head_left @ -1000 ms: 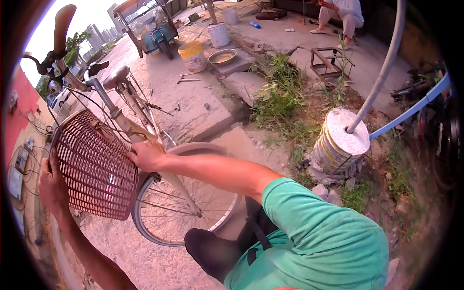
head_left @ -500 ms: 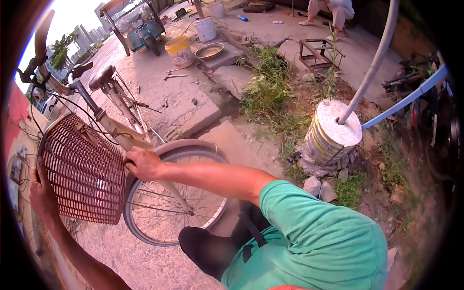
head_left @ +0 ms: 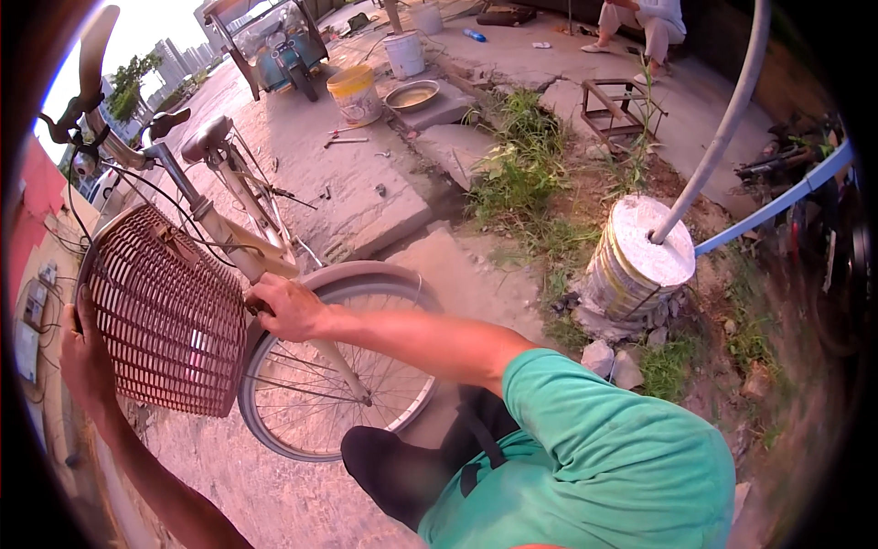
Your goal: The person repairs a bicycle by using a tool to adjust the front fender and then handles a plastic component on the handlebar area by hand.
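A brown woven bicycle basket [head_left: 165, 316] is at the front of a cream-coloured bicycle [head_left: 240, 240], tilted in view at the left. On the basket's outer left side, my left hand [head_left: 84, 352] grips the rim, its fingertips partly hidden. My right hand [head_left: 291, 306] is closed between the basket's right edge and the top of the front fork, above the front wheel [head_left: 338, 366]. What its fingers pinch there is too small to make out. A brown saddle [head_left: 208, 137] and the handlebar [head_left: 108, 146] show farther up.
A concrete-filled bucket [head_left: 631, 261] with a pole stands to my right, beside grass and stones. Farther off are a yellow-and-white bucket [head_left: 354, 99], a metal basin [head_left: 412, 96], tools [head_left: 346, 141], a rusty metal frame [head_left: 620, 114], a three-wheeler [head_left: 274, 59] and a seated person [head_left: 640, 23].
The view has shifted slightly, so the surroundings sit a little farther right and lower. My right hand's fingers have curled a bit differently beside the basket; my left hand keeps its hold.
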The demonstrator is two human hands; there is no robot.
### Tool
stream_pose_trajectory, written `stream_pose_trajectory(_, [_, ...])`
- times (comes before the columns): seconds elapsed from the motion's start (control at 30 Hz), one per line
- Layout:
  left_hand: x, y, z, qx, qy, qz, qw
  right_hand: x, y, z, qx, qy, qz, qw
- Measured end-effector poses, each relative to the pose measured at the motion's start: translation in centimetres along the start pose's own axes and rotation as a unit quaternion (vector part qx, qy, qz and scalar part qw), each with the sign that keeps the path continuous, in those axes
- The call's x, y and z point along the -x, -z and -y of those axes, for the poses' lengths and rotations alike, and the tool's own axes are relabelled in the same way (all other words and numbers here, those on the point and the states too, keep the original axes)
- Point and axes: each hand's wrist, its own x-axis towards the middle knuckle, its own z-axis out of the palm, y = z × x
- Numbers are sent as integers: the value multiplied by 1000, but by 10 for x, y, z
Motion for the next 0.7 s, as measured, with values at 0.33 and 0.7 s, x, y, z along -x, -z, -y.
stream_pose_trajectory(0.33, [4, 4, 10, -44, -18, -15, 999, 3, -11, 3, 10, 28, -3, 1000])
stream_pose_trajectory(0.7, [15, 25, -20, -81, -11, -37, 996, -1, -13, 14, 2, 29, -3, 1000])
